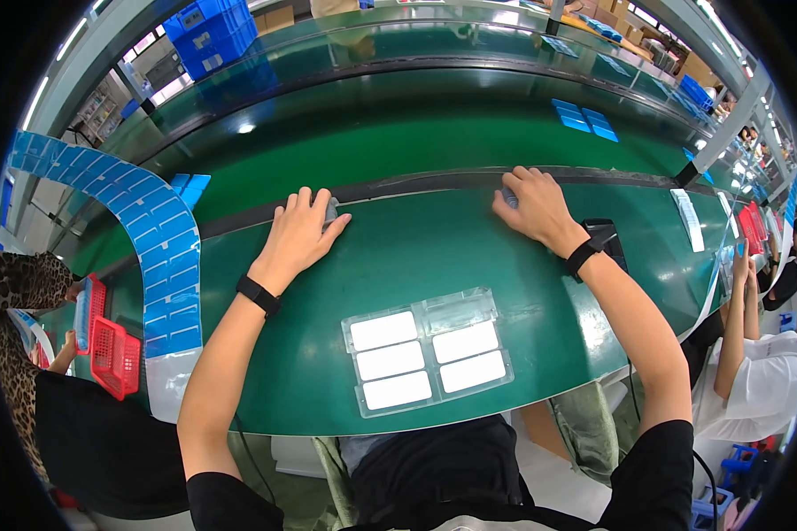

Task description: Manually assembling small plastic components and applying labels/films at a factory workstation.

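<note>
Two small grey objects lie on the green table near its far edge, one at each hand, reckoned from the middle of the view: the left-hand grey object at ten o'clock, the right-hand grey object at two. The left hand has its fingers loosely spread, the object showing beside thumb and forefinger; the right hand curls over the other. Whether either hand grips or merely touches, I cannot tell. At six o'clock lies one clear tray with two columns holding five white cards, three left and two right. One black device sits at three o'clock. Farther out, one long blue strip curves down at nine, two red baskets stand at eight, and two blue panels lie side by side at two.
</note>
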Action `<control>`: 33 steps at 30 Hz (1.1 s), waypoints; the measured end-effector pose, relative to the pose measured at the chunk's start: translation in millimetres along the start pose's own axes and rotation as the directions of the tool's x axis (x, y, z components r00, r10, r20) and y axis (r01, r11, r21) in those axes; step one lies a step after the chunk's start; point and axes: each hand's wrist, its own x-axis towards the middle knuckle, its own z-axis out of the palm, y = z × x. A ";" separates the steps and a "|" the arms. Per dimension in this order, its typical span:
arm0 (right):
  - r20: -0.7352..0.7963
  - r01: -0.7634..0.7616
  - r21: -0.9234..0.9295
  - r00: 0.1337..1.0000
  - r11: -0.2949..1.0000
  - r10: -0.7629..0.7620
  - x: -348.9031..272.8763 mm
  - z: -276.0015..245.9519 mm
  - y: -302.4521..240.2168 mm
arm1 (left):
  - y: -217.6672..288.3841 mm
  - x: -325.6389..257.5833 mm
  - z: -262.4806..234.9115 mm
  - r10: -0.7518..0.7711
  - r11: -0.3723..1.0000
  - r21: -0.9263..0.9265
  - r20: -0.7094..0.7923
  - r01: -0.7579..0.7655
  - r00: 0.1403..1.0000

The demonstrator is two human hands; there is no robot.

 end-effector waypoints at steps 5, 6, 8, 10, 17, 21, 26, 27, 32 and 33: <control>0.067 -0.015 0.057 0.998 0.998 0.011 -2.3 0.4 8.9 | 1.5 1.8 0.1 0.003 1.000 -0.007 -0.002 -0.003 1.000; 0.086 -0.008 0.069 0.996 0.998 0.002 -2.1 0.3 10.1 | 1.4 2.1 1.6 0.005 1.000 -0.011 -0.002 -0.005 1.000; 0.106 0.004 0.084 0.994 0.996 -0.013 0.8 1.2 11.5 | -0.8 -0.3 3.5 0.010 1.000 0.013 -0.022 -0.009 1.000; 0.127 0.032 0.144 0.991 0.989 -0.050 5.8 -0.7 13.7 | -2.6 0.4 3.2 0.012 1.000 0.009 -0.014 -0.011 1.000; 0.269 -0.016 0.157 0.963 0.987 -0.027 22.0 -9.7 18.2 | -6.7 11.2 -4.0 0.016 0.999 -0.046 0.085 -0.012 0.996; 0.174 0.014 0.139 0.984 0.990 -0.038 12.9 -2.7 14.0 | -8.7 11.4 -1.3 0.006 1.000 -0.028 0.067 -0.005 0.998; 0.111 0.021 0.106 0.993 0.994 -0.032 5.2 2.6 14.9 | -5.5 11.3 -0.1 -0.007 1.000 -0.008 0.020 0.007 1.000; 0.100 0.024 0.110 0.994 0.994 -0.036 4.7 3.4 15.8 | -5.5 11.7 2.4 -0.005 1.000 -0.007 0.017 0.005 1.000; 0.142 -0.006 0.105 0.990 0.994 -0.009 9.9 0.2 11.7 | -7.1 14.9 4.7 0.002 1.000 0.008 0.018 -0.002 1.000; 0.164 -0.015 0.079 0.986 0.997 0.002 9.4 -0.1 11.0 | -6.1 14.8 5.9 -0.001 1.000 0.012 0.013 0.001 1.000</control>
